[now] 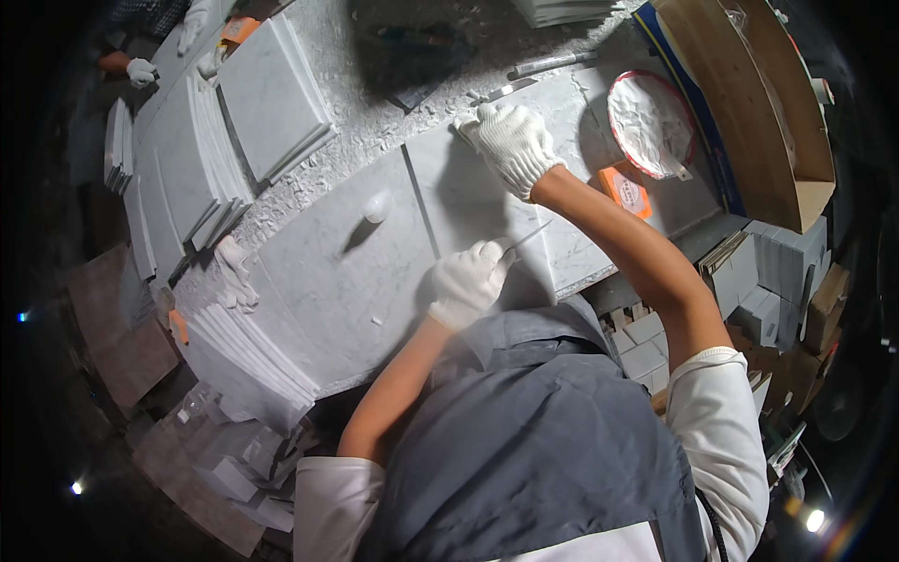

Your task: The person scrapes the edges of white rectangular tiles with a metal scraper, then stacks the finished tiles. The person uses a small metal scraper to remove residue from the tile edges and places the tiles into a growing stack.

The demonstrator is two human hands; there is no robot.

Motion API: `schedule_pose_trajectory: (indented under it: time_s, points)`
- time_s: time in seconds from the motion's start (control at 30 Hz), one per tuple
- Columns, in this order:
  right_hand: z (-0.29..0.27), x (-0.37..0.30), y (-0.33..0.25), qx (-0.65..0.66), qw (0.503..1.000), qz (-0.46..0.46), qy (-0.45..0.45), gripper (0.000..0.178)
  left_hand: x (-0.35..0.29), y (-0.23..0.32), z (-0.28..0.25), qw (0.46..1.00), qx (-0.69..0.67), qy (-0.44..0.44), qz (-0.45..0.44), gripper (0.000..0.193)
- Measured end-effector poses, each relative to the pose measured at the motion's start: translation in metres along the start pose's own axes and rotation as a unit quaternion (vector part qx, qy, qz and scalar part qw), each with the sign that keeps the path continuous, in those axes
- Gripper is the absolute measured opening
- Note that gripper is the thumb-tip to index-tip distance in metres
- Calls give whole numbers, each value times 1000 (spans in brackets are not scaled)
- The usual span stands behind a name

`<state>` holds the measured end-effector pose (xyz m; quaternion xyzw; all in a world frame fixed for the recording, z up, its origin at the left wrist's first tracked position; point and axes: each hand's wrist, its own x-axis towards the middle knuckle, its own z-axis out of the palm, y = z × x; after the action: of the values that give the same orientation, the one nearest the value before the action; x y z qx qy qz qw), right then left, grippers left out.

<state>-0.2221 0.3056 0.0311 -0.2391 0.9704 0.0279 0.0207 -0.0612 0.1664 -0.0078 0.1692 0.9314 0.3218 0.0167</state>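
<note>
Both my hands wear white knitted gloves. Low over the middle of the grey-veined marble slabs (323,272), my left hand (471,281) is closed around a thin pointed metal tool (530,236), whose tip points up and to the right. My right hand (513,148) is at the far edge of the right-hand slab, fingers curled downward; what lies under the fingertips is hidden. Just beyond it lies a flat metal blade (510,90). A small white rounded cup (377,207) sits on the left slab, left of the dark joint between slabs.
At right stand a red-rimmed tub of white paste (653,122), an orange box (626,190) and a large cardboard box (749,103). A marker-like tube (552,64) lies beyond the slabs. Stacked tiles (272,98) crowd the left, near a loose glove (234,273). Another person's gloved hand (142,73) shows far left.
</note>
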Motion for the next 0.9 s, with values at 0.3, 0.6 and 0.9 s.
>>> schedule_pose_trajectory:
  time_s: [0.3, 0.6, 0.9]
  points:
    - [19, -21, 63, 143, 980, 130, -47, 23, -4, -5, 1, 999, -34, 6, 5, 15]
    - [5, -53, 96, 187, 966, 139, 111, 51, 7, 7, -4, 929, -243, -72, -269, 22]
    - [13, -88, 93, 319, 900, 166, 247, 26, 22, 27, -18, 764, -512, -42, -391, 31]
